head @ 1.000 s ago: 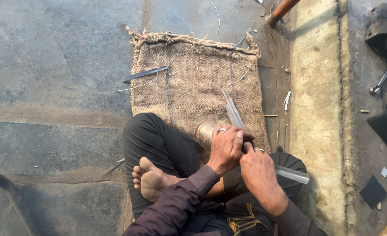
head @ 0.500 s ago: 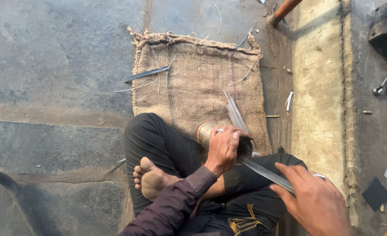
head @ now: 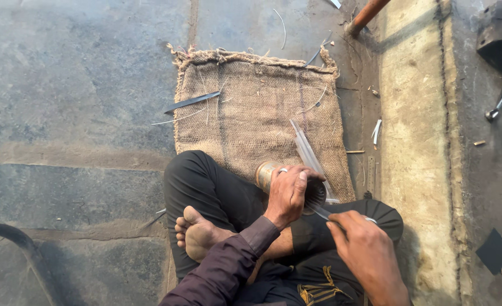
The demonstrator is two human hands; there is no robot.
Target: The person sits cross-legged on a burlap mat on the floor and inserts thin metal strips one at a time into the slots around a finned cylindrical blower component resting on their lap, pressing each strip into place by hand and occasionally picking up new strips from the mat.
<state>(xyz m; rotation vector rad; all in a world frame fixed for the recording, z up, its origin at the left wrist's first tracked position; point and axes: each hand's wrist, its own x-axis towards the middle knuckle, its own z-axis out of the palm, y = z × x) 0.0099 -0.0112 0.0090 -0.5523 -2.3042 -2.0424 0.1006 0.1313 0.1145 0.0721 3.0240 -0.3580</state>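
The left hand (head: 289,191) is gripping a short metal cylinder (head: 288,182), its fingers wrapped over the top of it and closed tight, so that only the brassy end sticks out just to the left of the knuckles. The cylinder is lying on its side across the person's lap, above the crossed legs in dark trousers (head: 211,190). The right hand (head: 364,252) is sitting just below and to the right of the left hand, its fingers pinched together on a thin metal strip (head: 321,212) whose tip is reaching up to the dark open end of the cylinder. Several pale strips (head: 305,148) are sticking up out of the cylinder, just above the left hand. A bare foot (head: 199,233) is resting to the left of the left wrist. Beyond both hands a burlap mat (head: 245,107) is lying on the stone floor (head: 75,96), with a dark metal blade (head: 191,102) at its far left edge, well apart from the hands.
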